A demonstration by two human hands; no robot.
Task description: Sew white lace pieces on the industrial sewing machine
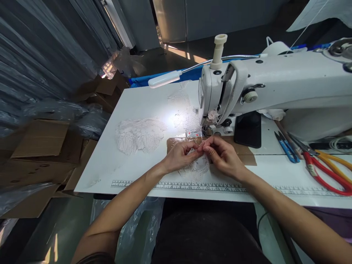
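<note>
My left hand (pixel 184 155) and my right hand (pixel 221 154) meet just in front of the sewing machine's needle area (pixel 204 130). Both pinch the upper edge of a piece of white lace (pixel 202 165), which hangs below my fingers onto the table. Part of the lace is covered by my hands. Beneath it lies brown tape (pixel 176 141) stuck across the machine bed. More white lace (pixel 189 117) spreads behind the needle area, under the lamp's glare. A separate gathered lace piece (pixel 140 135) lies flat to the left.
The white sewing machine (pixel 280 80) fills the right side, with a lamp (pixel 165 79) beside its head. A black phone (pixel 248 129), blue thread snips (pixel 287 148) and red-handled scissors (pixel 324 170) lie at the right. A printed ruler (pixel 198 188) runs along the front edge. Cardboard boxes (pixel 41 139) stand left.
</note>
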